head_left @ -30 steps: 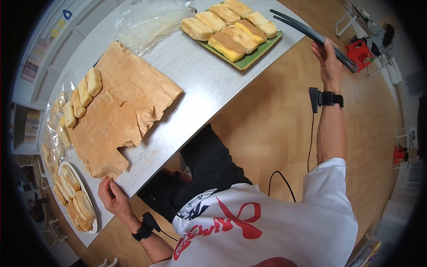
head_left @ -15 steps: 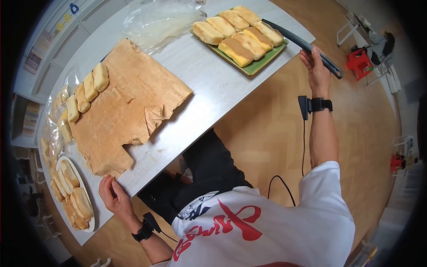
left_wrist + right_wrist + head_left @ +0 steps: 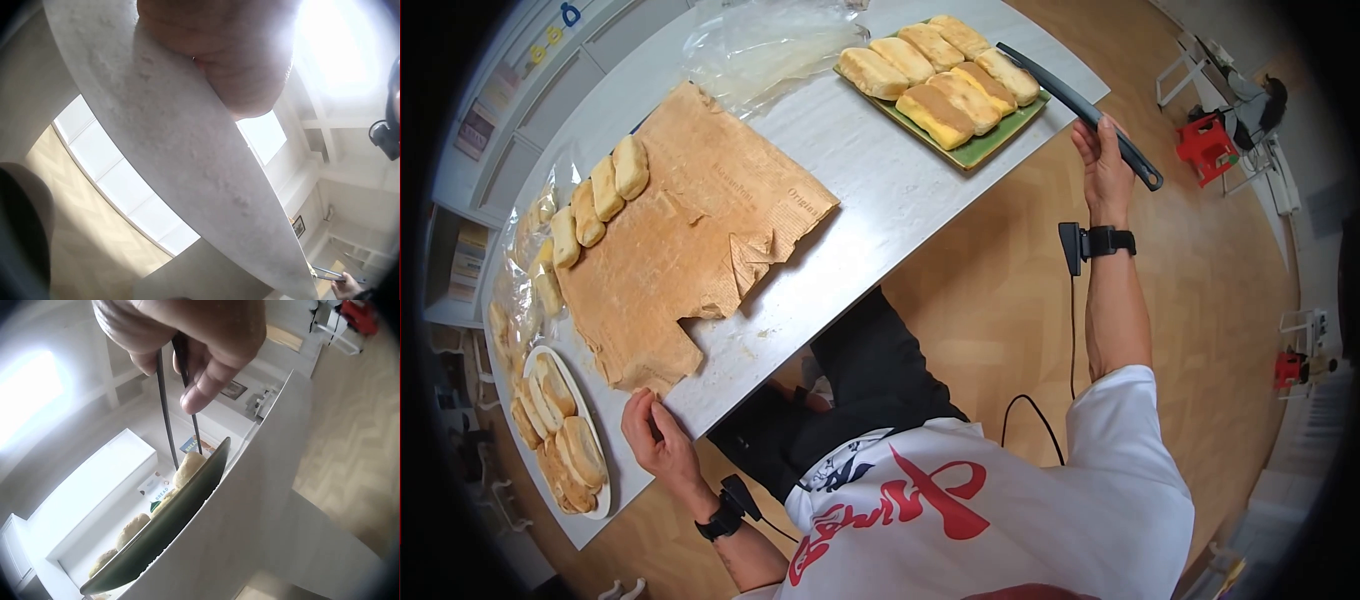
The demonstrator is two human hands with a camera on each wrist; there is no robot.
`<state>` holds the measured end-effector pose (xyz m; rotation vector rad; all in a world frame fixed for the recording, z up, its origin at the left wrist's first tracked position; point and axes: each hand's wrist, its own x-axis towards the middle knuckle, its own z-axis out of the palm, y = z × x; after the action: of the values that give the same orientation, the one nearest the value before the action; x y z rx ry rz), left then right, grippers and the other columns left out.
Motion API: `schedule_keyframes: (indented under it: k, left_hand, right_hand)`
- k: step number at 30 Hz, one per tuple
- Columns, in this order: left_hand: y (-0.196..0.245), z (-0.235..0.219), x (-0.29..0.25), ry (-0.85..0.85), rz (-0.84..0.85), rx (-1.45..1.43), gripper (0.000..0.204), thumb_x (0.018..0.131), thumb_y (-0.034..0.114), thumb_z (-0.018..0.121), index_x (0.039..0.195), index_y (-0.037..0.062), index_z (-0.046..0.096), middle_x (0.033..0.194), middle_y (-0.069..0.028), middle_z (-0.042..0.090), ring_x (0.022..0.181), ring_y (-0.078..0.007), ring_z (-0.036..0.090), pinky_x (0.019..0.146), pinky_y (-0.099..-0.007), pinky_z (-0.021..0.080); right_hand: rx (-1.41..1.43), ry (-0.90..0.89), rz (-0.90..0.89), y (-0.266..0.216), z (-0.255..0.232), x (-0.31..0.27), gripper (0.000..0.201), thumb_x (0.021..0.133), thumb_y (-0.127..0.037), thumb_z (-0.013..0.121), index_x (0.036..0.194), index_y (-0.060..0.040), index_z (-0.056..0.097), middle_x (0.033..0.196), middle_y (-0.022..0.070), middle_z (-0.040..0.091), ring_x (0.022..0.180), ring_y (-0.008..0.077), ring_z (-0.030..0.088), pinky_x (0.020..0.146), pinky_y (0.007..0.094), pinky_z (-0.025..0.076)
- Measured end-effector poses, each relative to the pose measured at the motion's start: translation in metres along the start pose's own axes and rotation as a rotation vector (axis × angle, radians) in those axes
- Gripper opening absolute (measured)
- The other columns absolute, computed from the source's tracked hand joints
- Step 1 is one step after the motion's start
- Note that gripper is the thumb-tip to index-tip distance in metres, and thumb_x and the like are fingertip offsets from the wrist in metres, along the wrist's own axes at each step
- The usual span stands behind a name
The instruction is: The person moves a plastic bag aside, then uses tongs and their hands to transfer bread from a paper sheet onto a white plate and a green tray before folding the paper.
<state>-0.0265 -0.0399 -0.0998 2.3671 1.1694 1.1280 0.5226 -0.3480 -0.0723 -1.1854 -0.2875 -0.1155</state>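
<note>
My right hand [image 3: 1108, 172] holds a pair of black tongs [image 3: 1068, 97] at the upper right of the head view. Their tips reach the bread roll [image 3: 1007, 76] at the near right end of the green plate [image 3: 977, 152]. In the right wrist view, the tongs' two arms [image 3: 165, 415] stand apart, with the tips right at that roll [image 3: 189, 467]. My left hand [image 3: 662, 437] rests at the table's edge, fingers loosely curled, its fingertips right at the corner of a torn brown paper sheet [image 3: 690, 220]. The left wrist view hides these fingertips.
Several rolls [image 3: 606, 188] line the paper's far edge, beside a clear plastic bag [image 3: 518, 300] of more rolls. A white oval plate [image 3: 603, 500] with several rolls stands at the left. Crumpled clear plastic [image 3: 765, 55] lies behind. A red stool [image 3: 1206, 143] stands on the floor.
My right hand has brought the tongs left and down, from beyond the table's corner to the roll at the green plate's end. The left hand has barely moved.
</note>
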Motion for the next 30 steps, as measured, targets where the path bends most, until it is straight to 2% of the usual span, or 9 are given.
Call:
schedule_keyframes:
  k: [4,10,12,15,19,22,25,30]
  left_hand:
    - [-0.003,-0.001,-0.001,-0.020,0.003,0.014,0.014,0.093,-0.002,0.056,0.105,-0.0018,0.064,0.113,-0.0127,0.062,0.106,-0.0226,0.059,0.094,-0.0317,0.046]
    - [-0.003,-0.001,-0.001,-0.021,-0.004,0.004,0.014,0.093,-0.002,0.056,0.104,-0.0017,0.064,0.112,-0.0125,0.063,0.105,-0.0223,0.059,0.094,-0.0316,0.046]
    - [-0.003,-0.001,0.000,-0.004,0.008,-0.001,0.014,0.091,-0.004,0.057,0.102,-0.0028,0.064,0.110,-0.0139,0.063,0.104,-0.0254,0.059,0.092,-0.0331,0.047]
    - [0.002,0.001,0.001,0.011,0.003,0.000,0.014,0.090,-0.006,0.057,0.102,-0.0032,0.064,0.108,-0.0146,0.064,0.103,-0.0272,0.059,0.091,-0.0338,0.047]
    - [0.002,-0.001,0.001,0.000,0.010,0.063,0.013,0.093,-0.001,0.057,0.104,-0.0024,0.064,0.111,-0.0125,0.064,0.104,-0.0231,0.059,0.093,-0.0324,0.046]
    - [0.001,0.001,-0.001,0.022,-0.019,-0.004,0.015,0.090,-0.005,0.056,0.103,-0.0029,0.064,0.110,-0.0146,0.063,0.104,-0.0266,0.059,0.091,-0.0338,0.047]
    - [0.000,-0.002,-0.001,0.003,-0.012,-0.014,0.015,0.091,-0.005,0.056,0.103,-0.0034,0.063,0.110,-0.0148,0.062,0.104,-0.0267,0.059,0.092,-0.0346,0.047]
    - [-0.004,-0.003,-0.003,0.010,0.019,-0.054,0.015,0.090,-0.005,0.056,0.103,-0.0031,0.064,0.110,-0.0147,0.063,0.104,-0.0275,0.059,0.091,-0.0360,0.047]
  right_hand:
    - [0.056,0.016,0.010,0.010,0.006,0.003,0.037,0.094,-0.018,0.065,0.122,0.0042,0.054,0.104,0.0151,0.066,0.090,0.0211,0.069,0.077,0.0288,0.060]
    - [0.036,0.030,0.031,0.019,0.016,0.006,0.038,0.094,-0.019,0.065,0.122,0.0033,0.054,0.103,0.0140,0.066,0.089,0.0201,0.069,0.074,0.0275,0.059]
    - [0.025,0.065,0.002,0.020,0.016,0.005,0.037,0.094,-0.019,0.065,0.122,0.0030,0.055,0.102,0.0138,0.067,0.089,0.0199,0.069,0.074,0.0276,0.059]
    - [0.165,0.094,0.019,0.008,0.023,-0.005,0.032,0.096,-0.018,0.062,0.120,0.0030,0.056,0.099,0.0139,0.067,0.087,0.0200,0.068,0.075,0.0292,0.058]
    - [0.294,-0.112,0.053,-0.007,0.060,-0.072,0.026,0.098,-0.013,0.056,0.119,0.0025,0.056,0.097,0.0148,0.067,0.085,0.0210,0.068,0.075,0.0316,0.058]
    - [0.329,-0.168,0.121,0.008,0.103,-0.138,0.026,0.098,-0.011,0.056,0.120,0.0017,0.054,0.098,0.0149,0.066,0.085,0.0220,0.068,0.076,0.0326,0.058]
    - [0.383,-0.099,0.203,0.029,0.127,-0.171,0.031,0.096,-0.011,0.060,0.122,0.0019,0.051,0.101,0.0151,0.064,0.087,0.0219,0.068,0.076,0.0326,0.058]
    - [0.367,0.019,0.200,0.030,0.133,-0.177,0.035,0.095,-0.016,0.063,0.122,0.0031,0.051,0.101,0.0141,0.063,0.087,0.0207,0.068,0.075,0.0291,0.058]
